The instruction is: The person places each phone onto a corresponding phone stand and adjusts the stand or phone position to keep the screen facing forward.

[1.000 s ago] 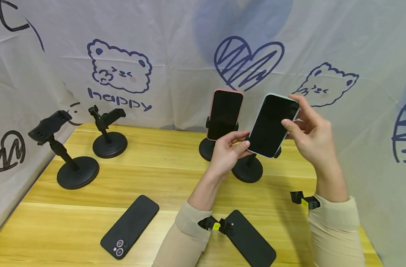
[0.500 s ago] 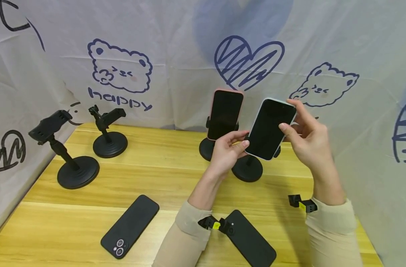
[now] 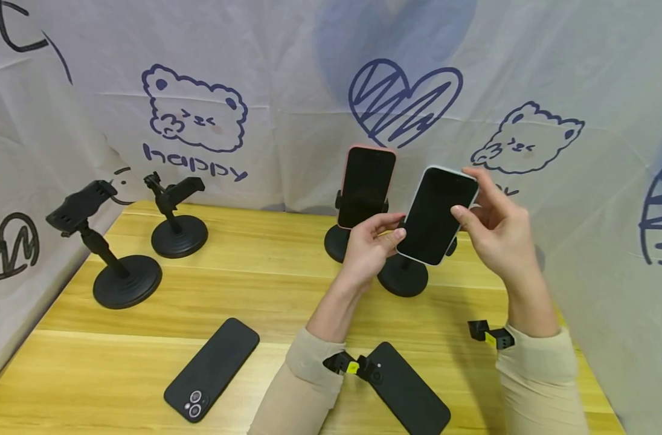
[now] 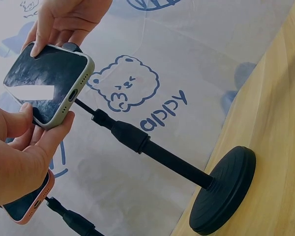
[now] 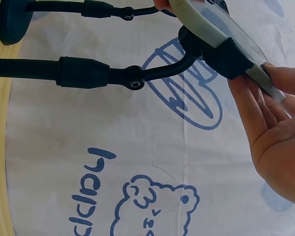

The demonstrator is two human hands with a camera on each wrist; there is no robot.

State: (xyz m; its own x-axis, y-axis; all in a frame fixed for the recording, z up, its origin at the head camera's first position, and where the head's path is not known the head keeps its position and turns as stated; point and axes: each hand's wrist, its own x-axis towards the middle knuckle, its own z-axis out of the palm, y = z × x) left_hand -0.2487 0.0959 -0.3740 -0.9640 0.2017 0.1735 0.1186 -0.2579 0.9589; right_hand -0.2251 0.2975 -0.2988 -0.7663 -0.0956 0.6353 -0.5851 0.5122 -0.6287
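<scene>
A smartphone (image 3: pixel 438 214) in a pale case, dark screen facing me, sits at the clamp of a black phone stand (image 3: pixel 403 279). My right hand (image 3: pixel 496 235) pinches its upper right edge, thumb on the screen and fingers behind. At the lower left edge, my left hand (image 3: pixel 368 251) grips the stand's clamp, its thumb also touching the phone. In the right wrist view, one black clamp jaw hooks over the side of the pale case (image 5: pixel 201 22). The other jaw is mostly hidden by my left thumb. Just left stands a pink-cased phone (image 3: pixel 366 187) in its own stand.
Two black phone stands (image 3: pixel 127 281) (image 3: pixel 179 235) without phones stand at the table's left. A black phone (image 3: pixel 211 368) lies face down at front left; another black phone (image 3: pixel 409 389) lies partly behind my left wrist camera. A drawn-on white cloth (image 3: pixel 287 78) hangs behind.
The pale-cased phone has moved down and slightly left, with my right hand moving along with it. My left hand has stayed in nearly the same place.
</scene>
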